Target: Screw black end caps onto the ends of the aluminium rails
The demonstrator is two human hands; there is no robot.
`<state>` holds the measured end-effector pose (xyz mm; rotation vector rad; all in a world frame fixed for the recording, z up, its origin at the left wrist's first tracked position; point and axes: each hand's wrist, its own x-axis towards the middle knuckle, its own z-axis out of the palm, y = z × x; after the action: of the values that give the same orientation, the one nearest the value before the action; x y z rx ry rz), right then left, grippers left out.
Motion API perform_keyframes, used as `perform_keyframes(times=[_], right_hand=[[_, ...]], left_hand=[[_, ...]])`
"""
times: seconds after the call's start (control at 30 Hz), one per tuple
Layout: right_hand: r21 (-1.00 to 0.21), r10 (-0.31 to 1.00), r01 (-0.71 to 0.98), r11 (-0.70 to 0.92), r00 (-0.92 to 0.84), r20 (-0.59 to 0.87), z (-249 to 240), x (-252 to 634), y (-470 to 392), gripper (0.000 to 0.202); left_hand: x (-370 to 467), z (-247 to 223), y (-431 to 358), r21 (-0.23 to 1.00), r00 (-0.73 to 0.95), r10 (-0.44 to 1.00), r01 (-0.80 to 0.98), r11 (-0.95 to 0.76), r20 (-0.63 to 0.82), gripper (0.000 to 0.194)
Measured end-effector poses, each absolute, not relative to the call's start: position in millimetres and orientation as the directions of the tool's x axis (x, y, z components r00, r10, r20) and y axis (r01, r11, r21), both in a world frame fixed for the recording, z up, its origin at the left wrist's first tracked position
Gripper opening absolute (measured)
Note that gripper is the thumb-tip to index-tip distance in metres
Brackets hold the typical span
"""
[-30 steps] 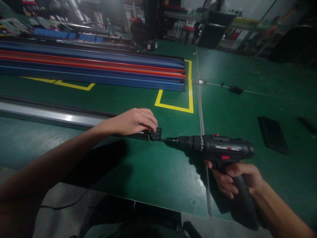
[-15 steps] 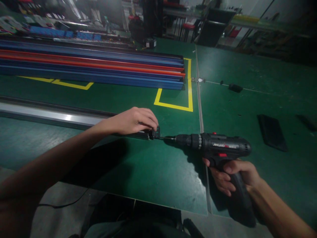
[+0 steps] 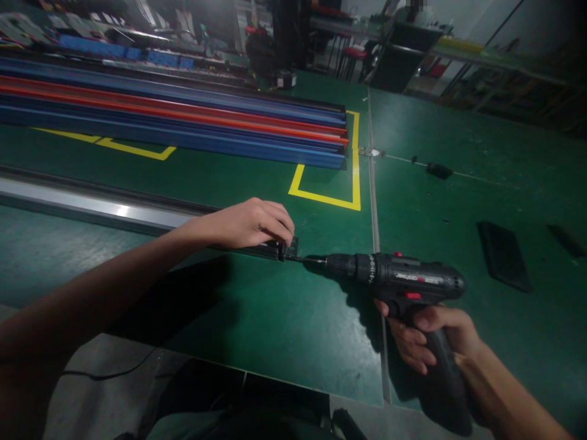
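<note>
My right hand [image 3: 426, 333] is wrapped round the handle of a black cordless drill [image 3: 413, 278], whose bit points left. The bit's tip meets a small black bracket [image 3: 292, 247] at the right end of a long silver and black metal profile [image 3: 119, 211]. My left hand [image 3: 268, 225] is closed over that end, its fingertips pinching the bracket. The exact contact under the fingers is hidden.
Long blue and red profiles [image 3: 220, 125] lie behind, across yellow tape [image 3: 325, 200] on the green table [image 3: 284, 324]. A black phone-like slab [image 3: 503, 255] and a small black piece [image 3: 439, 170] on a thin cord lie at right. Stools stand beyond.
The view has shifted and tilted slightly. Both hands, the drill and the bracket keep nearly the same positions relative to one another.
</note>
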<state>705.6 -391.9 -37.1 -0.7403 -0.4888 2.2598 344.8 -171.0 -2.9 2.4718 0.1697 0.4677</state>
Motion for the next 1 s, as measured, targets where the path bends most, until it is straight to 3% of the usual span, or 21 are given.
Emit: perform_keyframes(times=[0.43, 0.63, 1.0], right_hand=[[-0.505, 0.689, -0.486, -0.713, -0.619, -0.378, -37.7, 705.5, -392.0, 0.043], [-0.532, 0.687, -0.470, -0.704, -0.640, -0.344, -41.3, 704.0, -390.6, 0.031], [-0.509, 0.674, -0.470, -0.721, -0.644, -0.362, -42.1, 705.1, -392.5, 0.027]], left_hand=[[343.4, -2.9, -170.7, 0.577, 0.934, 0.229, 0.031, -0.816, 0.274, 0.031], [342.6, -3.5, -170.3, 0.582, 0.935, 0.238, 0.043, -0.812, 0.263, 0.032], [341.5, -6.9, -168.5, 0.578, 0.939, 0.232, 0.045, -0.815, 0.253, 0.030]])
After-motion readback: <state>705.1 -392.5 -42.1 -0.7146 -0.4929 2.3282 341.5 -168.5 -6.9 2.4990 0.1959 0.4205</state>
